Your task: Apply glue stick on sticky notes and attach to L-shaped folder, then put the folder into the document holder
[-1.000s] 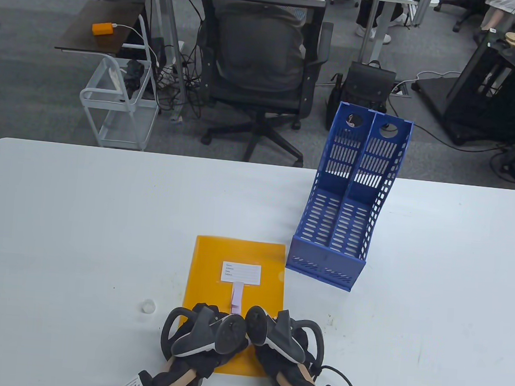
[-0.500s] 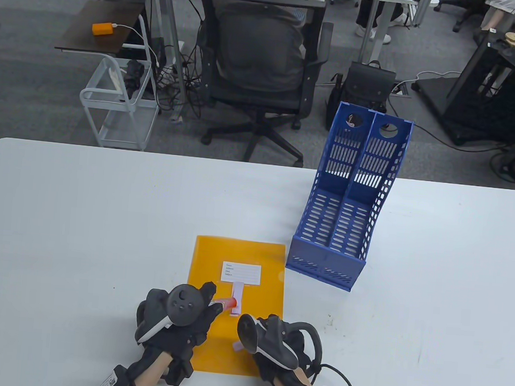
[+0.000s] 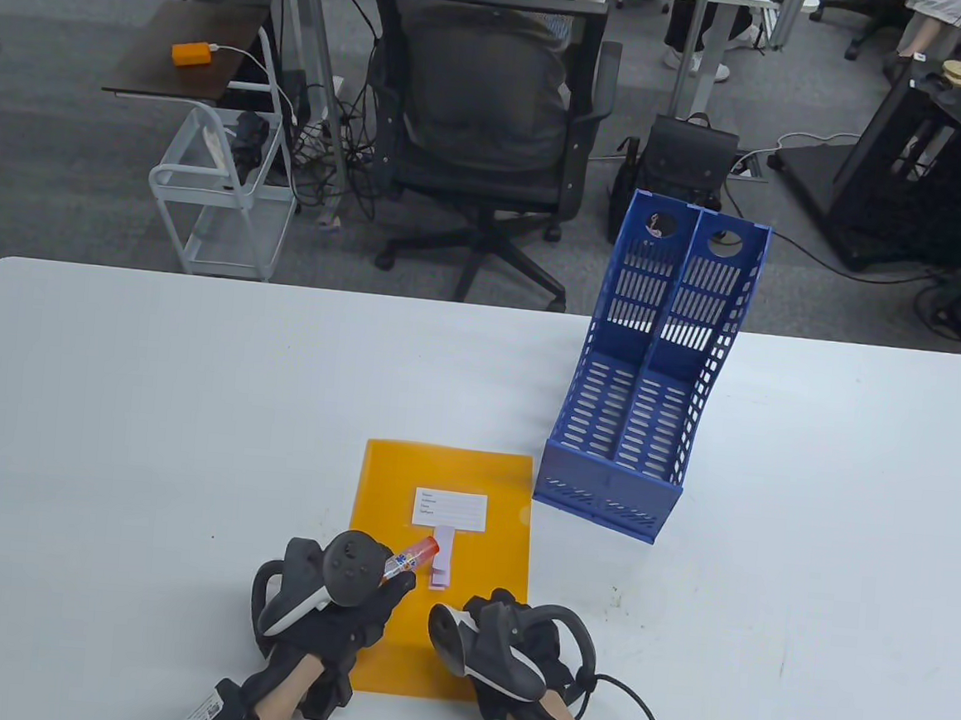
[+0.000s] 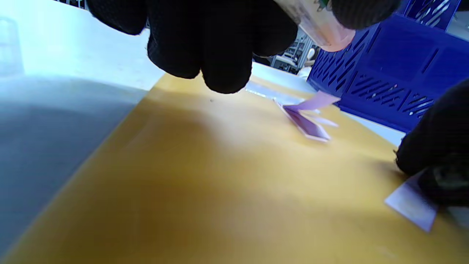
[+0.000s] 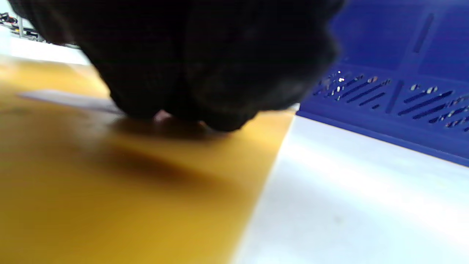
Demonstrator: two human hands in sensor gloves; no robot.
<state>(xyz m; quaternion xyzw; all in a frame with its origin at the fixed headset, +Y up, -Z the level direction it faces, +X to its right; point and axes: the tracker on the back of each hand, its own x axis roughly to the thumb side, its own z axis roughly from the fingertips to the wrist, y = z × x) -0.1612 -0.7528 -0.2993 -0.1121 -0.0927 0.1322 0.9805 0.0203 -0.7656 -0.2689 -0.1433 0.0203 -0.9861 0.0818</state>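
Note:
An orange L-shaped folder [image 3: 447, 474] lies flat near the table's front, with a white label [image 3: 449, 510] and a small pale purple sticky-note pad [image 3: 441, 560] on it. My left hand [image 3: 396, 582] grips an uncapped glue stick [image 3: 413, 556], its red tip pointing up-right beside the pad [image 4: 306, 123]. My right hand [image 3: 487, 608] rests on the folder's lower right, its fingertips [image 4: 432, 157] pinching a loose purple sticky note [image 4: 412, 205] against the folder [image 4: 220, 176]. The blue two-slot document holder [image 3: 636, 389] stands behind the folder's right corner.
The white table [image 3: 153, 401] stretches to both sides. The holder's front wall [image 5: 395, 73] is close to my right hand. Beyond the far edge are an office chair [image 3: 482, 127] with a seated person, a white cart [image 3: 219, 198] and a black bag [image 3: 688, 156].
The hands parted from over the folder's lower part. My left hand swung left and raised the glue stick tip off the pad. My right hand slid slightly left and back.

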